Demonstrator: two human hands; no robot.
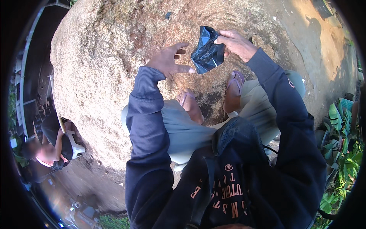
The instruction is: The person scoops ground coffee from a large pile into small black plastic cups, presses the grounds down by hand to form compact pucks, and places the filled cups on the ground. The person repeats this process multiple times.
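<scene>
My right hand (238, 44) pinches the upper right edge of a small black plastic bag (208, 51), which hangs creased over the ground. To its left, my left hand (170, 59) has its thumb and fingers spread, with nothing in it. The thumb tip comes close to the bag's lower left corner. I cannot see inside the bag. Beneath both hands lies a broad mound of loose, pale brown soil-like material (94, 77). My sandalled feet (191, 106) rest at its near side, below the bag.
At the left, another person (54, 143) sits low on a white plastic chair (76, 147) beside the mound. A small dark scrap (168, 15) lies on the mound's far part. Green leafy plants (343, 160) line the right edge. A tyre (323, 8) shows at the upper right.
</scene>
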